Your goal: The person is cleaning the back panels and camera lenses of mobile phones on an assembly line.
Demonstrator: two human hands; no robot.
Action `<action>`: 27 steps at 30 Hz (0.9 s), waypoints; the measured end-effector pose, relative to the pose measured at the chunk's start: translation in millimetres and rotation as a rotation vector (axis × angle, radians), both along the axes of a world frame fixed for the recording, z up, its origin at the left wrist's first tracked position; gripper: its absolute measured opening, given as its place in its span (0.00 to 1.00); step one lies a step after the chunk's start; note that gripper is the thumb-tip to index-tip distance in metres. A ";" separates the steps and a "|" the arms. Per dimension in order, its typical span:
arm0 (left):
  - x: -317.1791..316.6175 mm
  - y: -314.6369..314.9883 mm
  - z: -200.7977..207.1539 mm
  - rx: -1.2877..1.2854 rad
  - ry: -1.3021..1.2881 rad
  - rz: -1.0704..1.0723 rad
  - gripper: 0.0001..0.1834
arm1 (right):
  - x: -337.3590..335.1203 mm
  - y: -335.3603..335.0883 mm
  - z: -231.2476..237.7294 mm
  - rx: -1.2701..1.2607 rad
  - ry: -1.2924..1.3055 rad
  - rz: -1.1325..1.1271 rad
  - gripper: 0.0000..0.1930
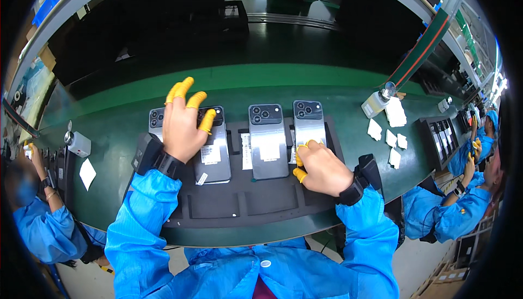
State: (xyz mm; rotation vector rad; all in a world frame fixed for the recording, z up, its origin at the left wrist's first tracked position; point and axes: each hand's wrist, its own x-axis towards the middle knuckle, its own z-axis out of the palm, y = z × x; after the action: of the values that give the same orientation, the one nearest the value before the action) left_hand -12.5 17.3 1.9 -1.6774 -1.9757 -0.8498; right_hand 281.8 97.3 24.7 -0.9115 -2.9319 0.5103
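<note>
Several dark-backed smartphones lie in a row, camera end away from me, on a black foam tray (272, 206). My left hand (182, 127), with yellow finger cots, is spread above the leftmost phone (156, 118) and the upper edge of the second phone (216, 141). Its fingers hold nothing. Over the lower end of the rightmost phone (309, 122), my right hand (325, 169) is closed, its cotted fingers curled. What they pinch, if anything, is hidden. Between the two hands a third phone (267, 154) carries a white label and stands apart from both.
Metal-topped bottles stand on the green bench at the right (376, 104) and left (79, 143). White wipes (396, 112) lie by the right bottle, one sheet (87, 174) at left. Another phone tray (438, 141) is far right. Co-workers in blue sit at both sides.
</note>
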 end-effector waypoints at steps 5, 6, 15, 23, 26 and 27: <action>36.9 -2.7 -4.1 -0.009 -0.015 -0.305 0.23 | -2.2 -1.4 -4.9 0.086 0.015 -0.004 0.12; 45.9 -4.3 -8.1 -0.036 -0.024 -0.377 0.23 | -2.5 1.8 -1.1 0.039 -0.016 0.018 0.12; 104.8 -17.4 -20.7 -0.347 0.048 -0.926 0.23 | 19.6 69.8 4.2 -0.771 0.098 -0.019 0.06; 150.5 -10.5 -41.1 -0.338 0.061 -1.022 0.36 | 41.8 103.8 -23.2 -1.507 0.580 -0.017 0.08; 157.7 -5.9 -55.2 -0.347 0.002 -0.994 0.40 | 40.7 101.9 -25.5 -1.434 0.541 -0.060 0.11; 157.9 -5.4 -56.7 -0.364 -0.042 -0.986 0.41 | 39.7 100.7 -23.9 -1.387 0.510 -0.121 0.12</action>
State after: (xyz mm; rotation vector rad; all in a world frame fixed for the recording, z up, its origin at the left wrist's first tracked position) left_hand 145.4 11.9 -54.8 -2.9368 -1.2854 -0.8291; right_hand 321.5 198.0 0.8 -0.7262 -1.7363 2.3800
